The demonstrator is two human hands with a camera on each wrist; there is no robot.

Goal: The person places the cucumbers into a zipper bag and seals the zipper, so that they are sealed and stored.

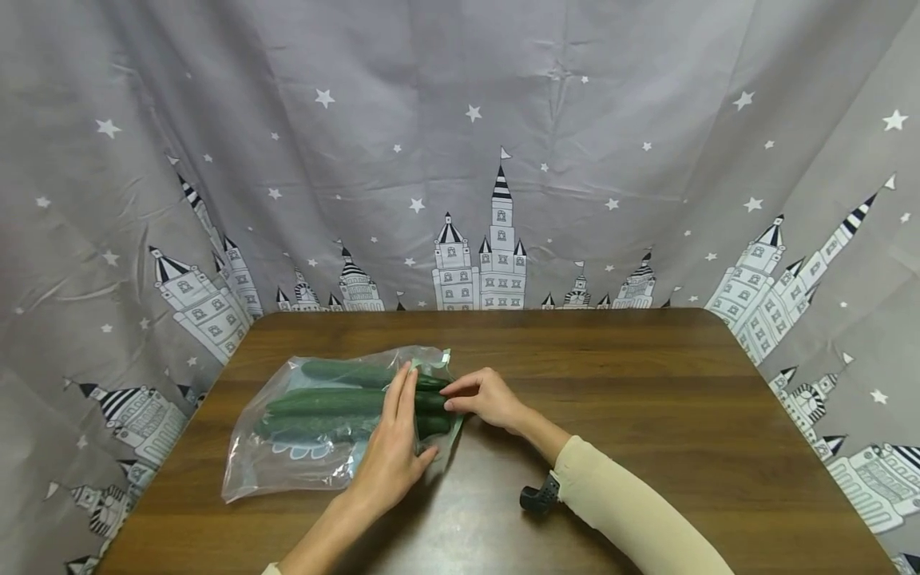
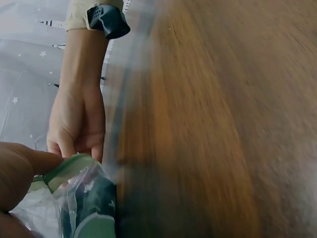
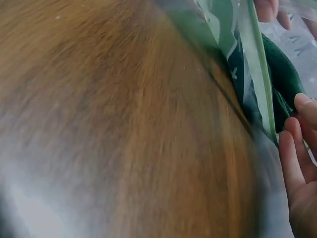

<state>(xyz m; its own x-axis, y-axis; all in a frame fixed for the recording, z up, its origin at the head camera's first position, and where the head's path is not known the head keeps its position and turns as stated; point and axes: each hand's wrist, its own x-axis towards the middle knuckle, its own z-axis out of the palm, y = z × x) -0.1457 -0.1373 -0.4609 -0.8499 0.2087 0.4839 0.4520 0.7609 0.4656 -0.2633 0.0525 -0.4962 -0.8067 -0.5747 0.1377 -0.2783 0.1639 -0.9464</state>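
A clear zip bag (image 1: 247, 463) with a green-edged mouth lies on the table, its opening toward the right. Long dark green cucumbers (image 1: 323, 402) lie side by side within it. My left hand (image 1: 391, 447) rests over the bag near the mouth, fingers straight and thumb spread away; in the left wrist view a digit touches the green rim (image 2: 74, 166). At the opening, my right hand (image 1: 489, 399) pinches the end of a cucumber (image 3: 282, 64) between thumb and fingers. The left fingertips show only partly in the right wrist view.
The brown wooden table (image 1: 647, 415) extends right of the bag. A grey curtain (image 1: 611, 120) with stars and castles hangs behind and at both sides. A black strap device (image 1: 539, 497) sits at the right sleeve's cuff.
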